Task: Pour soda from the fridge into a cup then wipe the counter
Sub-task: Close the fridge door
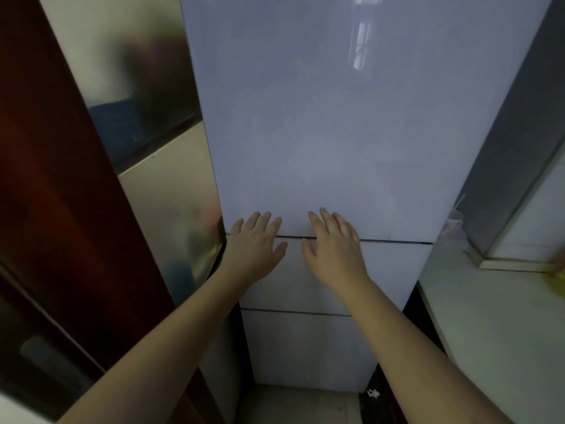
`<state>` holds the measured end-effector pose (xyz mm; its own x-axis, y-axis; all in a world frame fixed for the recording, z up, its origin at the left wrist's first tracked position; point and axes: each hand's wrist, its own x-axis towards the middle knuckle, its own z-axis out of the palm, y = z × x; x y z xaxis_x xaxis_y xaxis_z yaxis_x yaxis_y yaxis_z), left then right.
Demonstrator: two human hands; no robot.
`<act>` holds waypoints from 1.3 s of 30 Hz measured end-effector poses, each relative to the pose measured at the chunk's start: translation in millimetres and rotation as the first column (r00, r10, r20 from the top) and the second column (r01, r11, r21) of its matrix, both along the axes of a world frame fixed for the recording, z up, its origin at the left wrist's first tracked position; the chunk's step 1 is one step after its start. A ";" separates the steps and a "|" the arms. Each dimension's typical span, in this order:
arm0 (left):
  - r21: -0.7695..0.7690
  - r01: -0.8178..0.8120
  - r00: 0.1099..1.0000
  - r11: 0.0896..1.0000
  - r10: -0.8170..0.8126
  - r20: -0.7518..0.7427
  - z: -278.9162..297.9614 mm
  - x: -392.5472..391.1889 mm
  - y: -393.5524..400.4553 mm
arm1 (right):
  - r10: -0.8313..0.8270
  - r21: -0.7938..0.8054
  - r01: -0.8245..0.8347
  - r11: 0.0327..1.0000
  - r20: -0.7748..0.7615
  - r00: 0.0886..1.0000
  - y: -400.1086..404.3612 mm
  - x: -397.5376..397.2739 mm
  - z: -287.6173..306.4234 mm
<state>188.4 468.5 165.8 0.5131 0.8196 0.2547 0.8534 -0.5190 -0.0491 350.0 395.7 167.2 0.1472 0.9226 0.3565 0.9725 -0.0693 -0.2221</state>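
A: Head view looks down a pale fridge (330, 123), all of its doors shut. Nothing inside it can be seen, so no soda shows, and no cup either.

B: Where are the hands?

A: Both are out in front, flat and spread, palms toward the fridge. The left hand (255, 240) lies across the dark seam (394, 241) between the tall upper door and the drawer front (388, 270) below it. The right hand (334, 244) sits just beside it, across the same seam, thumbs near each other but apart.

B: Gripping anything?

A: No. Fingers are loose and extended, holding nothing. Whether the palms press the door or hover just off it, I cannot tell.

B: And below?

A: A second seam, then a lower drawer front (308, 347), also shut, reaching down to the floor (299, 405).

B: What is around the fridge?

A: On the left, a shiny metal panel (146, 117) with blurred reflections, and beside that a dark red door (61, 179). On the right, a pale counter (489, 316) runs along the fridge's side, with a grey column (519, 133) rising behind it. Something yellow (558, 281) shows at the counter's far right edge, too blurred to name.
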 end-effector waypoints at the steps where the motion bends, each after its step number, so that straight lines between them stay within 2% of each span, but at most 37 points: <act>1: -0.010 0.008 1.000 1.000 -0.008 0.006 -2.1 -2.9 -5.7 | -0.008 -0.007 0.008 1.000 0.000 1.000 -6.0 -2.8 -0.7; 12: 0.063 0.216 0.971 0.974 -0.221 0.092 -17.5 -29.3 -74.2 | -0.192 -0.001 0.192 0.981 -0.001 0.981 -93.6 -41.9 -9.7; 21: 0.014 0.445 0.893 0.895 -0.445 0.060 -31.0 -5.7 -132.8 | -0.406 -0.053 0.405 0.913 -0.002 0.914 -184.9 -40.2 -21.5; 30: -0.020 0.668 0.742 0.743 -0.665 0.081 -39.0 38.5 -214.6 | -0.604 -0.020 0.604 0.797 0.000 0.797 -294.0 -19.4 -25.3; 39: -0.057 0.850 0.526 0.523 -0.849 0.051 -45.6 89.5 -359.0 | -0.813 -0.034 0.813 0.582 -0.007 0.582 -456.6 -20.8 -37.3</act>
<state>277.9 109.5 120.2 0.9722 0.0118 0.2339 0.0063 -0.9997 0.0244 329.2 -60.9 129.9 0.8465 0.4222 0.3242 0.5028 -0.8342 -0.2264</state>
